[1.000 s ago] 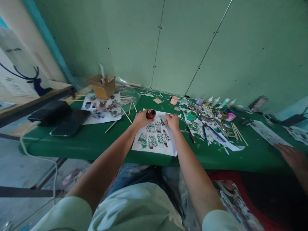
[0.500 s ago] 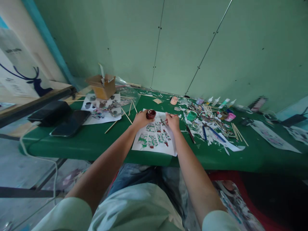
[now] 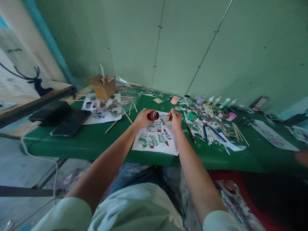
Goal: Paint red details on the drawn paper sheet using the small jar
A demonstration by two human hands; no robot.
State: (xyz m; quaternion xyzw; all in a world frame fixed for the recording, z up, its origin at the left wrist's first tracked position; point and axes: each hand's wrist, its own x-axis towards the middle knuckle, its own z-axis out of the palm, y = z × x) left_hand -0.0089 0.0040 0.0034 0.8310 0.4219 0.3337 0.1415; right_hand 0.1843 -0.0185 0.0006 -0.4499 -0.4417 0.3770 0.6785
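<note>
- Head view: the left hand point(image 3: 141, 119) holds the dark red jar point(image 3: 152, 115), tipped with its mouth toward the right hand point(image 3: 175, 120).
- The right hand pinches a thin brush point(image 3: 165, 115). It lies sideways, its tip pointing left at the jar's mouth. I can't tell if they touch.
- Both are over the top part of the paper point(image 3: 172, 149).

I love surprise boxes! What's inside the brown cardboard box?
A long pale thing sticks up out of the cardboard box. Its lower end and anything deeper are hidden by the walls and flaps.
</note>
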